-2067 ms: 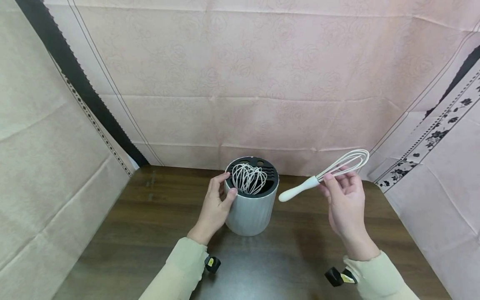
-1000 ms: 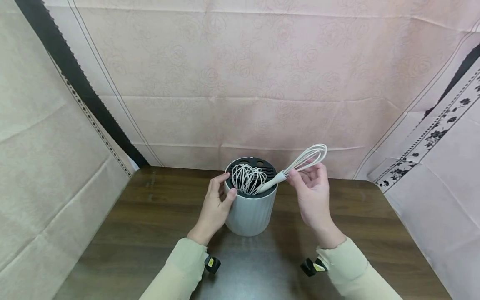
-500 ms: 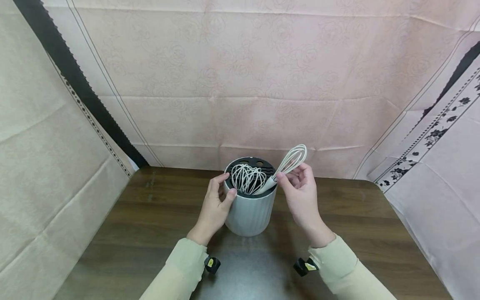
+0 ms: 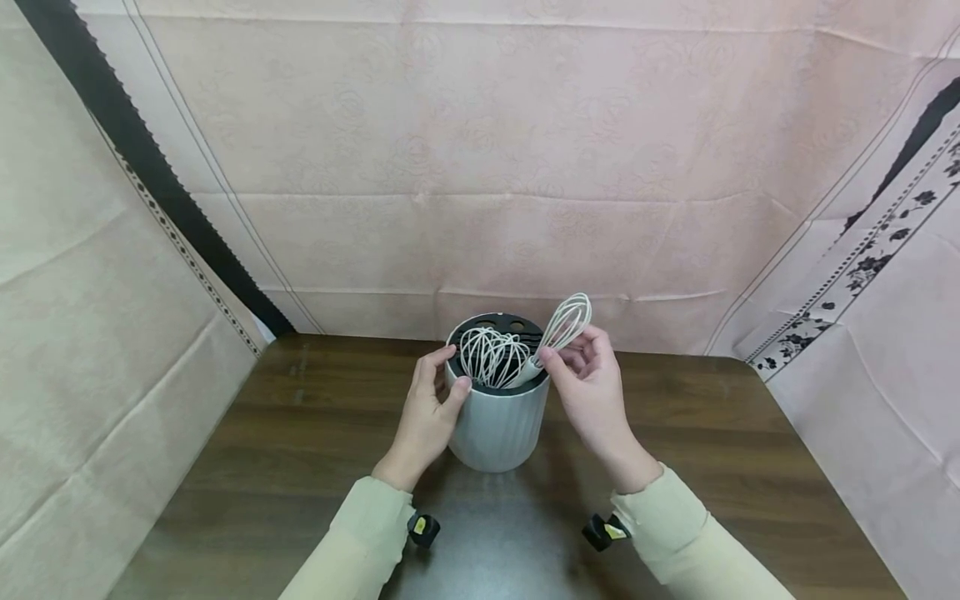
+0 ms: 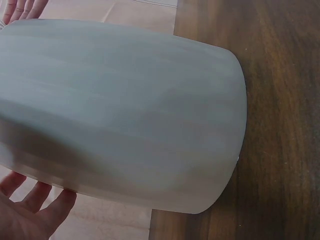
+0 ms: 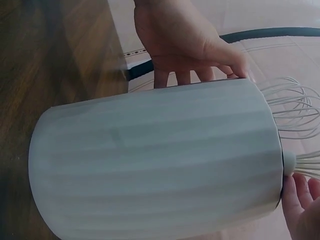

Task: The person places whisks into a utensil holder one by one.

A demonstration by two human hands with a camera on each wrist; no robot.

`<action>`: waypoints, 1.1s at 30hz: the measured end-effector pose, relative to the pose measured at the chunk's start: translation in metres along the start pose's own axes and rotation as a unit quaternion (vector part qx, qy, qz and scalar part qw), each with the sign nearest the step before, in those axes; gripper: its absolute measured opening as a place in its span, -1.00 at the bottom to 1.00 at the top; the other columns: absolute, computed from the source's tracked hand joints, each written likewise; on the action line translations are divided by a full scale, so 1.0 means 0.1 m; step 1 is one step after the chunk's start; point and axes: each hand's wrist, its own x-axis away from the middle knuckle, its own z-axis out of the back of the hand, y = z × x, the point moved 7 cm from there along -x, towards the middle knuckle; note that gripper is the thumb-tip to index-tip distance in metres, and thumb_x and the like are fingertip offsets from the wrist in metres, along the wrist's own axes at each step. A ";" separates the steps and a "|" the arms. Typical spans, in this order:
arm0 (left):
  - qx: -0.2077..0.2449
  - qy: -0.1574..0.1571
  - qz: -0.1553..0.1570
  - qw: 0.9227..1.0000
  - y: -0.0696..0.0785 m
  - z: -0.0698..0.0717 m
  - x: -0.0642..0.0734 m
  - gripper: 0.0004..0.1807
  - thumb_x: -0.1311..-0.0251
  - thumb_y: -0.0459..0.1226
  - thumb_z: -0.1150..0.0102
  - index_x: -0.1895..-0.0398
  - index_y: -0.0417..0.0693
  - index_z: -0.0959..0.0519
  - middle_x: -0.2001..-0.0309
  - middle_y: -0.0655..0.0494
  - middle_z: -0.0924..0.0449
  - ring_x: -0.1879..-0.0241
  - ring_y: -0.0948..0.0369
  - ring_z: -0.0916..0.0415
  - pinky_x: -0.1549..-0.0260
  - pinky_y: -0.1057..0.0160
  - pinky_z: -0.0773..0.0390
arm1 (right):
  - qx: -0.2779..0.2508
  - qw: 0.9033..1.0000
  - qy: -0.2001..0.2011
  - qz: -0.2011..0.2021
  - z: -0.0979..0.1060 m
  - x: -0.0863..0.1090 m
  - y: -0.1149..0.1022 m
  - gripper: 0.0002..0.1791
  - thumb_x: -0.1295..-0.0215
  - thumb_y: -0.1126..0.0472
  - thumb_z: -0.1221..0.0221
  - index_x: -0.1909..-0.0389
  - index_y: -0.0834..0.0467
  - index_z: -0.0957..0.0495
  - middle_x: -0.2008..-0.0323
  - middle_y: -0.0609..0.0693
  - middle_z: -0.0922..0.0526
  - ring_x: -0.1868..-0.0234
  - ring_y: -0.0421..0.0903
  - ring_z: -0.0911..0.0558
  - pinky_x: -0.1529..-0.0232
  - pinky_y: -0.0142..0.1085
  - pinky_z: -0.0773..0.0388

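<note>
A ribbed pale grey utensil holder (image 4: 497,433) with a black slotted top stands upright on the table. My left hand (image 4: 423,412) grips its left side, thumb at the front rim; in the left wrist view the left fingers (image 5: 59,206) lie along the wall. One white whisk (image 4: 491,354) stands in the holder, wires up. My right hand (image 4: 596,400) pinches a second white whisk (image 4: 567,321) low on its wires, near the handle. That whisk leans right, its handle (image 6: 289,162) mostly hidden inside the holder's opening.
The dark wooden table (image 4: 315,467) reaches back to a pale pink cloth wall (image 4: 480,167). Cloth with black trim hangs at the left and right sides. Small black devices (image 4: 423,529) are strapped at both wrists.
The right hand has come leftward with its whisk, from beside the holder to its rim. The whisk's handle has gone down into the opening and stands more upright. The left hand stays in place.
</note>
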 end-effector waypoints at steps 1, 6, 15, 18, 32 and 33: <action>0.000 0.000 0.000 1.000 0.00 0.00 0.00 -0.44 -0.38 0.07 0.02 -0.37 0.16 -0.19 -0.28 0.12 -0.19 -0.26 0.11 -0.27 -0.19 -0.04 -0.37 | 0.001 1.000 -0.003 0.000 -0.01 0.00 0.00 -0.53 -0.23 0.37 -0.27 -0.10 0.21 -0.31 0.05 0.24 -0.52 0.11 0.01 -0.61 0.07 -0.32 -0.59; -0.002 -0.002 0.001 1.000 0.00 -0.01 0.01 -0.44 -0.38 0.07 0.02 -0.37 0.18 -0.19 -0.28 0.12 -0.19 -0.26 0.12 -0.27 -0.19 -0.02 -0.38 | -0.008 1.000 -0.011 0.007 -0.01 0.02 -0.02 -0.59 -0.21 0.39 -0.28 -0.03 0.26 -0.37 0.07 0.31 -0.52 0.10 0.01 -0.60 0.05 -0.31 -0.59; 0.000 -0.004 -0.004 1.000 0.01 -0.03 -0.02 -0.45 -0.37 0.08 0.02 -0.36 0.24 -0.19 -0.28 0.10 -0.19 -0.25 0.08 -0.29 -0.17 -0.09 -0.38 | 0.206 0.977 -0.014 -0.045 0.06 0.03 0.10 -0.50 -0.15 -0.01 -0.36 0.00 0.19 -0.51 0.03 0.08 -0.47 -0.02 0.06 -0.51 -0.09 -0.15 -0.43; 0.000 -0.007 -0.001 1.000 0.00 -0.04 -0.03 -0.45 -0.37 0.09 0.03 -0.36 0.25 -0.19 -0.28 0.11 -0.19 -0.25 0.08 -0.29 -0.18 -0.08 -0.37 | 0.240 0.968 -0.032 -0.068 0.05 0.05 0.15 -0.48 -0.13 -0.10 -0.35 0.01 0.13 -0.52 0.00 0.01 -0.42 -0.10 0.03 -0.47 -0.16 -0.10 -0.38; -0.019 -0.021 0.006 1.000 -0.03 0.01 -0.04 -0.42 -0.39 0.12 0.08 -0.42 0.33 -0.13 -0.33 0.10 -0.15 -0.29 0.06 -0.25 -0.21 -0.03 -0.35 | 0.226 0.972 -0.052 -0.049 0.12 0.10 0.24 -0.38 -0.20 -0.02 -0.32 -0.20 0.16 -0.38 -0.12 0.09 -0.42 -0.12 0.07 -0.48 -0.17 -0.01 -0.41; -0.026 -0.022 0.010 0.999 -0.04 0.02 -0.03 -0.41 -0.38 0.13 0.08 -0.43 0.35 -0.12 -0.34 0.11 -0.15 -0.30 0.08 -0.24 -0.22 -0.04 -0.34 | 0.237 0.969 -0.053 -0.042 0.15 0.11 0.25 -0.38 -0.22 -0.03 -0.30 -0.22 0.14 -0.36 -0.13 0.08 -0.42 -0.13 0.06 -0.48 -0.17 0.00 -0.41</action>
